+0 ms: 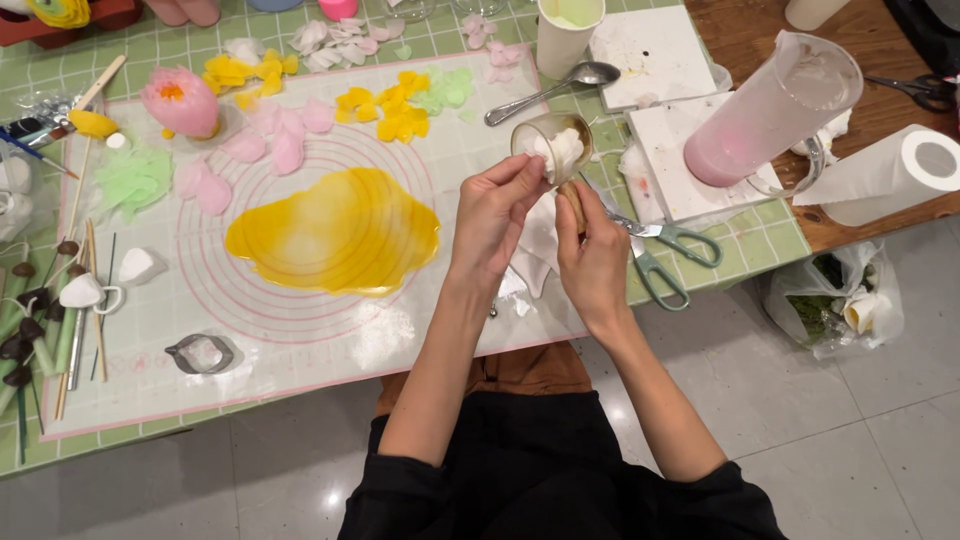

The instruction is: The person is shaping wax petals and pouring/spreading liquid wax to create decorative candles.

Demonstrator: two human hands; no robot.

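My left hand holds a small clear glass cup tilted on its side, with white paste inside it. My right hand grips a wooden-handled tool whose tip reaches into the cup. Both hands are raised over the right edge of a translucent work mat. A flat yellow sheet of rolled paste lies on the mat to the left of my hands. White tissue sits under my hands.
Green-handled scissors lie just right of my hands. A metal spoon, a paper cup, a tall pink-filled jug and a paper roll stand behind. Pink, yellow and green petals and a pink flower lie at the back left. Sticks and tools line the left edge.
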